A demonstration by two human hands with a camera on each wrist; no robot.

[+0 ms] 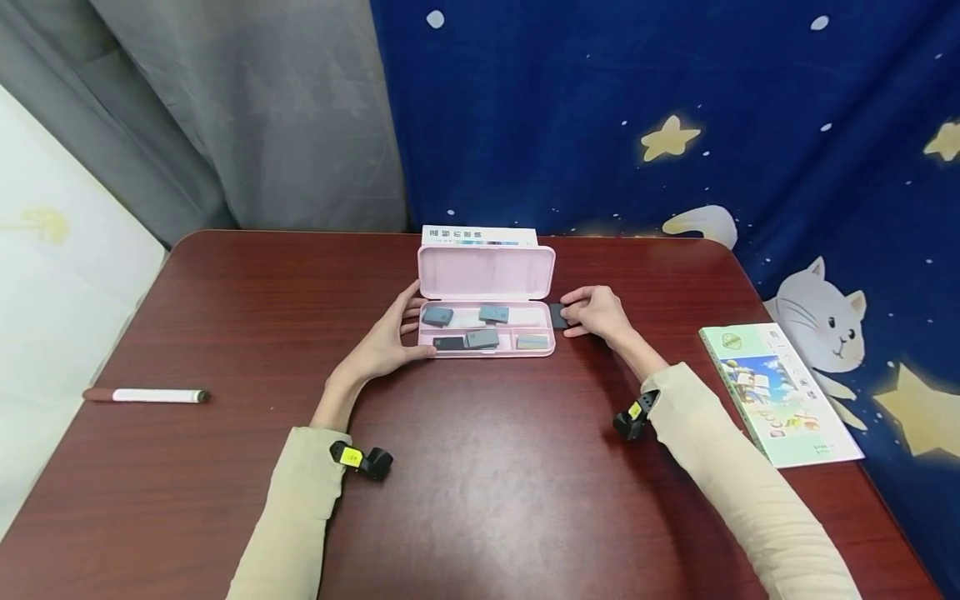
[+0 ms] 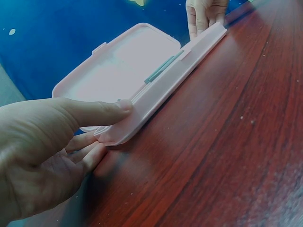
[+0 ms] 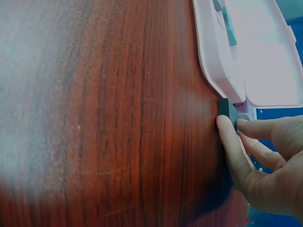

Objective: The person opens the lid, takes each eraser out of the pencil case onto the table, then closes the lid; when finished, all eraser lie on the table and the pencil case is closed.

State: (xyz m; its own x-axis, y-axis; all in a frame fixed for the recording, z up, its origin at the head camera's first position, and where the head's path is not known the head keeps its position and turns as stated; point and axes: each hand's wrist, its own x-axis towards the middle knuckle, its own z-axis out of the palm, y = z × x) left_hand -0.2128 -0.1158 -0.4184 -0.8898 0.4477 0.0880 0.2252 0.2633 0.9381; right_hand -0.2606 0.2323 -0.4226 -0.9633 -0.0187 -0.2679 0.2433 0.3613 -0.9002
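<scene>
A pink case [image 1: 487, 353] lies open at the table's middle back, its lid [image 1: 487, 271] standing up. Several grey blocks [image 1: 482, 337] sit in its compartments. My left hand [image 1: 390, 337] grips the case's left end, thumb on the front rim [image 2: 161, 90] and fingers [image 2: 85, 156] round the corner. Just off the case's right end, my right hand [image 1: 592, 310] pinches a dark block [image 1: 557, 315] that rests on the table. In the right wrist view the dark block [image 3: 226, 109] sits between thumb and fingers [image 3: 236, 151], close to the case's corner [image 3: 222, 61].
A white-barrelled marker [image 1: 146, 395] lies near the table's left edge. A green-covered book [image 1: 780, 392] rests at the right edge. A white box or book [image 1: 480, 236] stands behind the case's lid. Curtains hang behind the dark red table [image 1: 487, 483].
</scene>
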